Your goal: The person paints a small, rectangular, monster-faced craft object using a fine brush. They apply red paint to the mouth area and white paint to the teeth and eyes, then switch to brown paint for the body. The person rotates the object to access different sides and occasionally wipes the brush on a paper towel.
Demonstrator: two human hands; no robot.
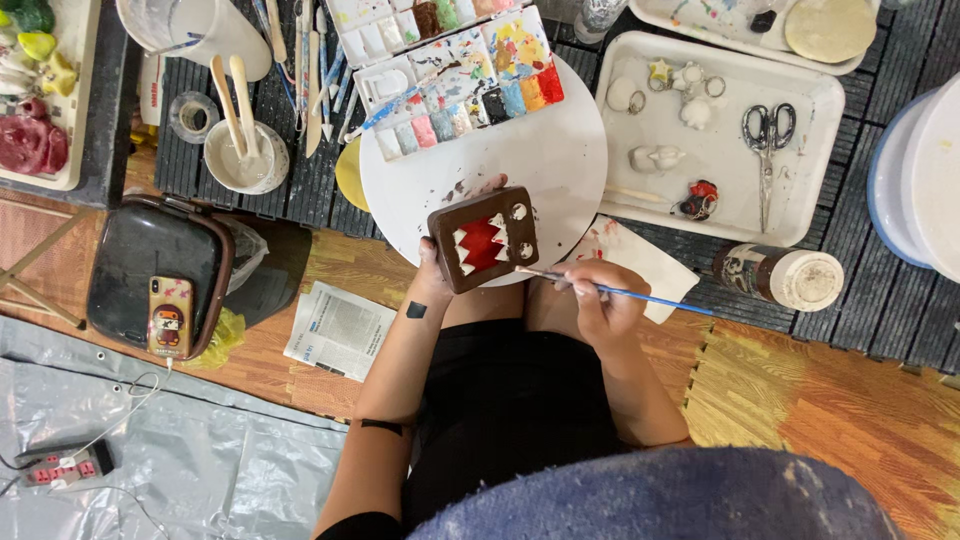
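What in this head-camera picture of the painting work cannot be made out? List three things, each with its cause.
1. Head view: back of the brown figurine, turned away, covered by the left hand.
2. Brush tip: too small.
3. Blue-rimmed basin: cut off by the right edge.

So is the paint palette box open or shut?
Open: the paint palette box lies with its lid folded back, colour wells and mixing smears exposed, resting on the white round board.

A single head-worn camera looks almost straight down from above the seated person, close over the lap. Far in the scene lies the low dark table (880, 290), near is the person's body, and the wooden floor (850, 400) fills both sides.
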